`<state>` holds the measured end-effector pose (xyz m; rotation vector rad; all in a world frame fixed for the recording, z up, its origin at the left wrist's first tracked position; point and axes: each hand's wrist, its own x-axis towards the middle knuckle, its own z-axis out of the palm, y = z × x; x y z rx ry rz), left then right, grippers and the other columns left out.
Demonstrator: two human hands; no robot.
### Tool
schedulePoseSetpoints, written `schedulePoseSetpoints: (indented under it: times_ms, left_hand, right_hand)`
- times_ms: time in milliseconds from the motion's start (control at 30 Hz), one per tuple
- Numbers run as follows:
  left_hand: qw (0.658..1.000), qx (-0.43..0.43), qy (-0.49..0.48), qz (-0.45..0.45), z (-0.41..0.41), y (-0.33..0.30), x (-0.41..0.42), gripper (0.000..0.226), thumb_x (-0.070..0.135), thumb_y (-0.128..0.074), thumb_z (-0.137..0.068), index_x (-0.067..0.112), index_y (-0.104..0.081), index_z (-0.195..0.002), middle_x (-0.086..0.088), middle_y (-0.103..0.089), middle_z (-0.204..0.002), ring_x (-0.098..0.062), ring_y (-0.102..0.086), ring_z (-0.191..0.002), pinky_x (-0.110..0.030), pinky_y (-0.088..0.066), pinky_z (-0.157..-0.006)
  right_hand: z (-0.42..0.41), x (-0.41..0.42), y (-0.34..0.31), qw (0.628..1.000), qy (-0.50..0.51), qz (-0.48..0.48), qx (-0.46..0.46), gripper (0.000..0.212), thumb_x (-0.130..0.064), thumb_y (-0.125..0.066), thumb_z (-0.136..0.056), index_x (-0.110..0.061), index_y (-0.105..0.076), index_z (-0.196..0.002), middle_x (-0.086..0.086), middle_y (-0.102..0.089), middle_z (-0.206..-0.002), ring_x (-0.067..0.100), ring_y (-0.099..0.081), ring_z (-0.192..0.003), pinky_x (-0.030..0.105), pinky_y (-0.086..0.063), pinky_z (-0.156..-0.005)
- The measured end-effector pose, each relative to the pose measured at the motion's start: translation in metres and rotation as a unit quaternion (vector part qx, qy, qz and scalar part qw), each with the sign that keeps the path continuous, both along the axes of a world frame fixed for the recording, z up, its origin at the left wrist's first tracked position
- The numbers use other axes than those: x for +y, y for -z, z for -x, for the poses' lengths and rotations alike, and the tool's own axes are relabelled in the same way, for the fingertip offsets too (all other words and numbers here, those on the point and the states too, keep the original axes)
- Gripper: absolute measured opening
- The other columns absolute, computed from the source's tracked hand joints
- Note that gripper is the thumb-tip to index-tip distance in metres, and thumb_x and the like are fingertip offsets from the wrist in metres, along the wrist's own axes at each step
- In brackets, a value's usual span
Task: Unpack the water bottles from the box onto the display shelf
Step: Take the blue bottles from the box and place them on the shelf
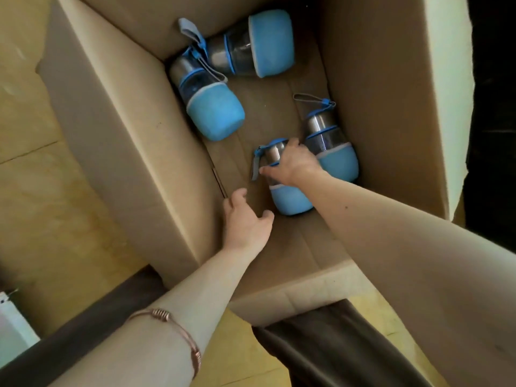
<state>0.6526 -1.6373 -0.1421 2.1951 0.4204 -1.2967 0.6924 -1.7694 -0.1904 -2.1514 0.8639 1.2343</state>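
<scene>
Several blue-sleeved water bottles with steel caps lie inside a big open cardboard box point(134, 141). My right hand point(293, 163) grips the neck of the nearest bottle point(290, 199), which lies on the box floor. Right beside it, against the right wall, lies another bottle point(335, 157). Two more bottles rest at the far end: one point(209, 107) by the left wall and one point(259, 46) in the back corner. My left hand point(245, 219) hovers low in the box just left of the gripped bottle, fingers loosely spread and holding nothing.
The box's tall flaps stand up on the left and right point(435, 79). A yellowish floor point(42, 205) surrounds the box. Dark trouser legs point(335, 344) show at the bottom. A white object point(14, 325) sits at the lower left edge.
</scene>
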Motion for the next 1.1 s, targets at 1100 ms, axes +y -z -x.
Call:
schedulePoseSetpoints:
  times_ms: [1100]
  left_hand:
    - [0.972,0.020,0.030,0.232,-0.034,-0.365,-0.033,0.089,0.020,-0.087,-0.064,0.031,-0.032,-0.134,0.013,-0.050,-0.123,0.004,-0.051,-0.107,-0.010,-0.046,-0.080]
  right_hand:
    - [0.031,-0.030,-0.425,0.903,0.330,-0.064,-0.267,0.065,-0.047,-0.078,-0.071,-0.017,-0.042,-0.116,-0.004,-0.056,-0.097,0.009,-0.057,-0.083,0.022,-0.043,-0.061]
